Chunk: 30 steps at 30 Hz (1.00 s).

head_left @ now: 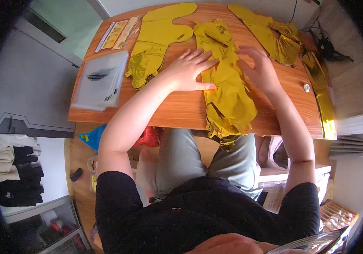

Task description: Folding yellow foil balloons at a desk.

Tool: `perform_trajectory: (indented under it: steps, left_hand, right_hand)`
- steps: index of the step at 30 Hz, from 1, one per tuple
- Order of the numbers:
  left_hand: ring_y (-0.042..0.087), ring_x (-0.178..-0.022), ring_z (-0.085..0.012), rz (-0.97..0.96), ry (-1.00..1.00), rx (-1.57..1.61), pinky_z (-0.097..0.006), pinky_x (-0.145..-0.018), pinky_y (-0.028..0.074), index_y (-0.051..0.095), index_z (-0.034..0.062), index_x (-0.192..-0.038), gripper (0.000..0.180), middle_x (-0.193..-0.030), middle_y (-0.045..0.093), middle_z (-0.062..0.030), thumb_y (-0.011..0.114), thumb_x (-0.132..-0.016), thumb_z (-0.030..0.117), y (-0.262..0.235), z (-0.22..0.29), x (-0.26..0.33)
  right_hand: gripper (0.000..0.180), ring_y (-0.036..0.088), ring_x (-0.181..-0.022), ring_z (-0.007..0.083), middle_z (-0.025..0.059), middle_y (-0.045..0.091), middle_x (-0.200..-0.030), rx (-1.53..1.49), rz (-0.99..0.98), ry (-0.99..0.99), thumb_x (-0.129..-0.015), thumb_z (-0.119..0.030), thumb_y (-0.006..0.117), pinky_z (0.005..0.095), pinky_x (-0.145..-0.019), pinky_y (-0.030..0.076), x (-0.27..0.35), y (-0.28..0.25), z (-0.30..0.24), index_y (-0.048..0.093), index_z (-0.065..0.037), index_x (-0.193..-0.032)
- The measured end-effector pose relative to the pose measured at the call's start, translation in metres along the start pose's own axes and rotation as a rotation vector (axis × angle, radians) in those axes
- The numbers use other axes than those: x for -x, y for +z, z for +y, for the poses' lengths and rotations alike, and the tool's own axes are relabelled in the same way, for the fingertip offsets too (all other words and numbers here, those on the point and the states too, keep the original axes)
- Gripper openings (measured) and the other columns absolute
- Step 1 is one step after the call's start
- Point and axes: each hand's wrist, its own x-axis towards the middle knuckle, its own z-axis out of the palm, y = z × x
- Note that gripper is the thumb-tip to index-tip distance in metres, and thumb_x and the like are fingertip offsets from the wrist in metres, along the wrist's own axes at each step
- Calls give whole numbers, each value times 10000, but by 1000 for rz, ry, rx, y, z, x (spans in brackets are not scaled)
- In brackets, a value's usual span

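Note:
A flat gold foil balloon (228,91) lies lengthwise in front of me, wrinkled and partly folded over along its upper part. Its near end hangs over the table's front edge above my lap. My left hand (192,70) rests on its left side, fingers spread and thumb stretched across the foil. At the balloon's right side is my right hand (257,67), its fingers bent and the thumb apart from them. The fingertips reach the foil's edge; a firm grip does not show. To the left lies another flat gold foil balloon (154,34), with a wavy outline.
More gold foil (270,31) lies at the back right of the wooden table (173,108), and another gold piece (319,93) along its right edge. Clear plastic bags (101,80) and printed cards (118,34) are at the left. Black cables (327,46) hang behind; a small white object (306,88) sits right.

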Motion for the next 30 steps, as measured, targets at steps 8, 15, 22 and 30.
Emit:
perform_trajectory:
  steps: [8,15,22,30]
  left_hand:
    - [244,-1549,-359,37,16,13,-518,-1268,193,322,273,-1613,862,-1674,287,-123,640,-903,644,1,0,4]
    - [213,-1561,-350,11,15,-1,-506,-1278,161,332,247,-1611,887,-1678,274,-137,578,-902,719,4,-3,2]
    - [229,-1556,-351,49,39,-35,-517,-1272,177,334,241,-1611,883,-1671,295,-131,568,-908,722,6,-6,2]
    - [239,-1556,-329,33,11,94,-525,-1266,173,280,165,-1627,812,-1674,287,-137,441,-1005,661,7,-10,1]
  right_hand:
    - [379,645,-1063,271,59,682,-1144,68,-383,-650,-775,-114,725,414,-920,513,22,-4,-70,719,-92,-1154]
    - [409,597,-1218,224,30,670,-1246,98,-480,-780,-828,-169,692,393,-1029,464,23,4,-62,705,-108,-1232]
    - [402,602,-1202,223,24,669,-1256,77,-451,-857,-837,-185,721,395,-1026,467,27,13,-52,705,-110,-1231]
    - [436,605,-1171,235,18,660,-1280,-48,-403,-771,-861,-233,737,400,-994,471,43,19,-51,681,-116,-1278]
